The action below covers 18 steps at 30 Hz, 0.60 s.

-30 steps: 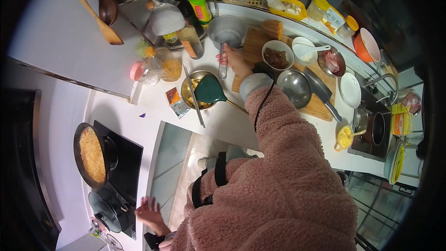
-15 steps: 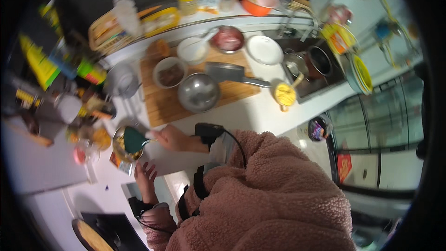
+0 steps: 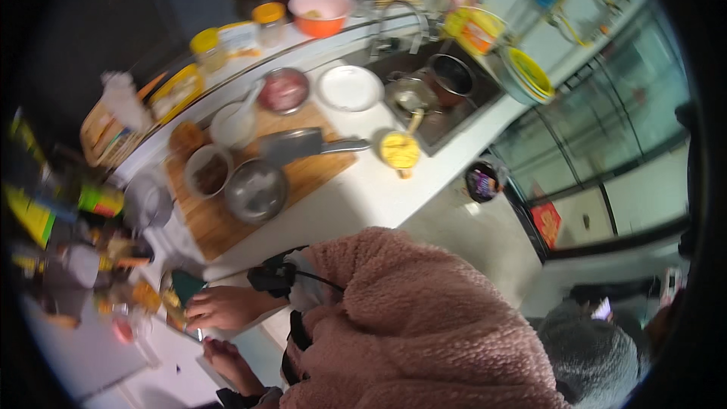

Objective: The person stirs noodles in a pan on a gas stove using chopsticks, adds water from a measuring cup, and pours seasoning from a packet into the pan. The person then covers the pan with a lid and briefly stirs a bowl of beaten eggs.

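Left hand (image 3: 229, 363): I am holding it low near the tabletop (image 3: 352, 197) edge, fingers curling inward; whether they are pinching anything, I cannot tell.
Right hand (image 3: 219, 308): I am holding it beside the food bowl (image 3: 164, 290), fingers bending together; blur is hiding whether they are pinching the turner (image 3: 186, 285).
Turner: its green blade is lying over the food bowl, probably letting drips fall inside.
Board (image 3: 216, 231): it is carrying a steel bowl (image 3: 256, 191) and a knife (image 3: 291, 145), whose handle is jutting past the edge, likely for easy grabbing.
White bowl (image 3: 236, 142): a spoon (image 3: 252, 97) is leaning over its rim, presumably for a clean grip.
Sink (image 3: 438, 135): a dark pot (image 3: 450, 74) is sitting inside.
Ledge (image 3: 244, 65): lidded jars (image 3: 269, 26) are standing there, perhaps sparing room.
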Tool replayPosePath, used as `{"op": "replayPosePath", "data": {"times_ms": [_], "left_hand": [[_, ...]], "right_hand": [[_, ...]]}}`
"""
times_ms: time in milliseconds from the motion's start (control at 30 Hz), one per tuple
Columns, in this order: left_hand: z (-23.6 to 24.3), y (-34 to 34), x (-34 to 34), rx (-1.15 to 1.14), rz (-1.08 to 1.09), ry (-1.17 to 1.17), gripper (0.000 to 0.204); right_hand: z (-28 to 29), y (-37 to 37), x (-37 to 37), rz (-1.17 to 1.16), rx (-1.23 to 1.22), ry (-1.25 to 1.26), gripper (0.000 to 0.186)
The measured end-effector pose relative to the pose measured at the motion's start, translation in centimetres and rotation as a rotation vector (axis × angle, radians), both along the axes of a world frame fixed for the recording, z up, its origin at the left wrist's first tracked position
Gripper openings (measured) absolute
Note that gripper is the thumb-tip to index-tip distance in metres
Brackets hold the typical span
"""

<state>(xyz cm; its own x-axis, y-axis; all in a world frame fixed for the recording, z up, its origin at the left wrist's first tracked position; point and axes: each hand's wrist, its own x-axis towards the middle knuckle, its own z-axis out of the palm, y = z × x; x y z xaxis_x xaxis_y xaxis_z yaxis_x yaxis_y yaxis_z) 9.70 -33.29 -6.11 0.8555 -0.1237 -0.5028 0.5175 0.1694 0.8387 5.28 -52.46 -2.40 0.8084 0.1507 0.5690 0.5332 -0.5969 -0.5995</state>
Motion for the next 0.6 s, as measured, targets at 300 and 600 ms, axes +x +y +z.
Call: {"op": "replayPosePath", "data": {"times_ms": [300, 600], "left_hand": [[9.0, 6.9, -5.2, 0.091, -0.176, -0.036, 0.032], [11.8, 22.1, -9.9, 0.184, 0.349, -0.409, 0.042]], "right_hand": [[3.4, 9.4, 6.7, 0.702, -0.422, -0.184, 0.048], [12.5, 24.2, 13.9, 0.88, 0.275, -0.306, 0.035]]}}
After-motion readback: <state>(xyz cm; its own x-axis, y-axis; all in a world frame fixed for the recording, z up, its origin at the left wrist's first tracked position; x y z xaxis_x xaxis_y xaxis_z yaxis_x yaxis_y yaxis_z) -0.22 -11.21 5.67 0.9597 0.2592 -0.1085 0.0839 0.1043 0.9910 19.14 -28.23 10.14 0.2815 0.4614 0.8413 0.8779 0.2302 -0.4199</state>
